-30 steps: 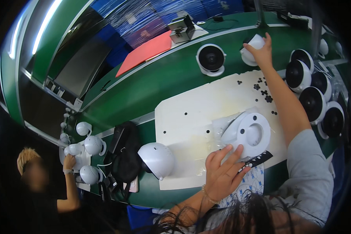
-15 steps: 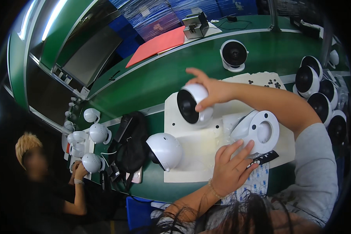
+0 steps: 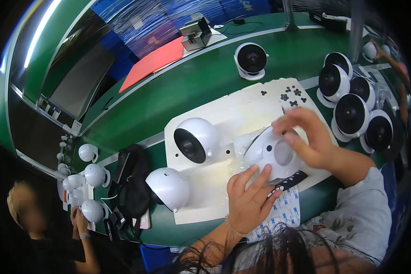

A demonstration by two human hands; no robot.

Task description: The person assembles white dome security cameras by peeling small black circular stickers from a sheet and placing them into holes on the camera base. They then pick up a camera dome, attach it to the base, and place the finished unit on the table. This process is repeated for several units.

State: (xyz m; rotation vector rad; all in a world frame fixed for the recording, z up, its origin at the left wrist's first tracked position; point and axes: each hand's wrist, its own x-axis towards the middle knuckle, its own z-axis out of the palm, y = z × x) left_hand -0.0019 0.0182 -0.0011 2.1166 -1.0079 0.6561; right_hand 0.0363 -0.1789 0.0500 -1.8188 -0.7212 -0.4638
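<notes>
My left hand lies with its fingers stretched out, the tips touching the near edge of a white teardrop-shaped camera base that has round holes. Over the base's far right side is my right hand, slightly blurred, fingers curved and thumb apart, with nothing visible between them. The base rests on clear plastic wrap. Two white ball-shaped cameras stand to its left: one with its black front facing left, the other a white shell nearer me. A black strip with white cutouts lies beside my left fingers.
Beneath everything is a cream board with black flower-shaped pads at its far right. A printed sheet lies near me. More cameras crowd the right; another stands behind. A black bag and a co-worker are leftward.
My right hand has let go of the ball-shaped camera, now standing on the board, and moved right to the base. My left hand stays at the base. The whole view has shifted.
</notes>
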